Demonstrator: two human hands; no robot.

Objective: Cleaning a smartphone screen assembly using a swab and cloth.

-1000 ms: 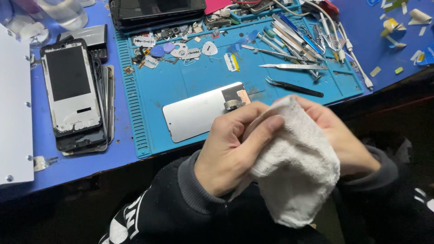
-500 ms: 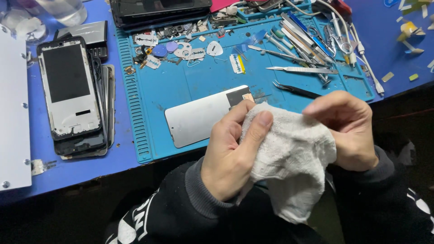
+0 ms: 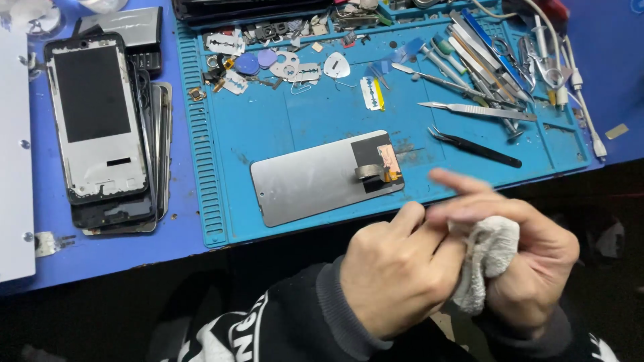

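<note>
A white cloth (image 3: 486, 258) is bunched between both hands at 5 o'clock, largely hidden. The left hand (image 3: 396, 275) is curled, pinching it; the right hand (image 3: 523, 258) is wrapped around it, index finger blurred. A phone screen panel (image 3: 315, 177) lies at 11 o'clock of the hands on the blue mat (image 3: 302, 121).

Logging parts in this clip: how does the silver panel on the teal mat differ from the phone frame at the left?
The silver panel lies alone and slanted on the teal mat; the phone frame tops a stack, nearly straight. The panel is plain silver with a flex cable; the frame is white-edged around a black rectangle. Both lie flat, untouched.
</note>
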